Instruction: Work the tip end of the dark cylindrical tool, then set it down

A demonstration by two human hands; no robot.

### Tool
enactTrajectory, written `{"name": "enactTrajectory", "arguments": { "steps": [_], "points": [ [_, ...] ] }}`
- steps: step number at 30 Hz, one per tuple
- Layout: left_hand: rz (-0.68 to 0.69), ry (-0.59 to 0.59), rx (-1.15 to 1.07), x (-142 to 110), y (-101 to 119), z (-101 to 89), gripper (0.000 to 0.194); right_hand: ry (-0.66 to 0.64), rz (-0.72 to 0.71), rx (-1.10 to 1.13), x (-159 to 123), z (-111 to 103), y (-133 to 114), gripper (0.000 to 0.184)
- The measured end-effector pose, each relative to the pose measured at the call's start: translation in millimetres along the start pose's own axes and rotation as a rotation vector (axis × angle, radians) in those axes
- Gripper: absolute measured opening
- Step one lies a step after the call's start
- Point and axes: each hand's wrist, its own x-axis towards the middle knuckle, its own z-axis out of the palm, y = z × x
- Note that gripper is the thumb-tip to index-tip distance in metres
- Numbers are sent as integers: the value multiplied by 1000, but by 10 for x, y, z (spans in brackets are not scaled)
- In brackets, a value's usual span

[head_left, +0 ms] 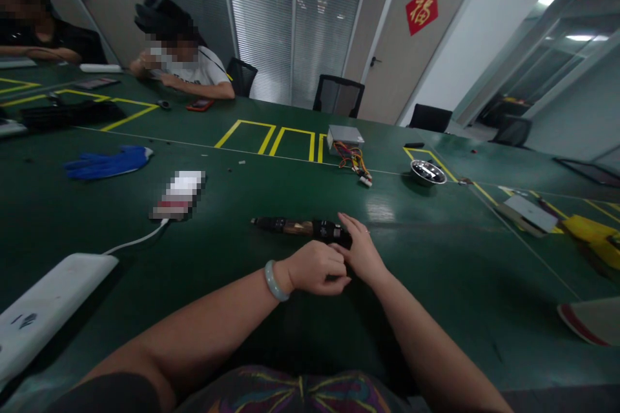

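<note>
Nearest: patterned shirt front (300, 390) at the table edge, both bare forearms reaching forward. Left hand (317, 269), pale bangle (276, 281) at its wrist: fingers loosely curled, knuckles up, beside the other hand; contents, if any, cannot be told. Right hand (364, 253): fingers mostly extended, over the right end of a black cylindrical implement (298, 227); firmness of hold cannot be told. Implement lies lengthwise across the tabletop just beyond the left hand, brownish mid-section, narrow tip to the left.

Surface: dark green tabletop (436, 258), glossy, with thin seam lines and a patch of reflected light. Near left, a white casing (53, 310); a white cable (138, 240) runs to a phone (178, 197), screen blurred. At the right edge, a pale object with a red band (593, 319).

Farther out: blue glove (109, 162), metal bowl (429, 172), and a computer power supply (345, 138) with its coloured wires spilling toward the near side. Yellow tape (293, 131) marks open rectangles.

Far side: person in a white top (208, 71), seated; second person (58, 42), dark top, at upper left. Black mesh chairs (339, 95).

Room: glazed partition with blinds (261, 32); door (387, 45) bearing a red diamond sign (421, 10), gold character.
</note>
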Motion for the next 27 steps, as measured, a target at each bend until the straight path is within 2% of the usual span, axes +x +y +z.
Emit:
{"name": "enactTrajectory", "arguments": {
  "steps": [2, 4, 7, 9, 12, 15, 17, 19, 22, 27],
  "points": [
    [-129, 63, 39, 26, -16, -46, 18, -37, 16, -44, -71, -212, 90, 42],
    [-282, 145, 81, 55, -41, -90, 17, -115, 100, -93, -148, -383, 151, 24],
    [-418, 177, 157, 70, -115, -132, 38, -256, 207, -167, -248, -502, 172, 22],
    [-426, 112, 194, 53, -175, -136, 50, -324, 219, -228, -295, -513, 152, 22],
    [-420, 7, 228, 23, -252, -114, 55, -362, 176, -313, -342, -514, 127, 16],
    [-437, -12, 247, 29, -310, -78, 53, -376, 136, -366, -369, -525, 151, 8],
    [-444, -4, 240, 52, -351, -55, 49, -374, 161, -372, -367, -507, 186, 5],
    [-451, 0, 230, 77, -394, -33, 48, -325, 227, -367, -346, -451, 218, 6],
    [-477, 0, 236, 104, -442, -7, 51, -153, 315, -353, -291, -327, 240, 8],
    [-485, 11, 256, 123, -382, -23, 47, 129, 278, -253, -206, -239, 249, 10]
  ]
}}
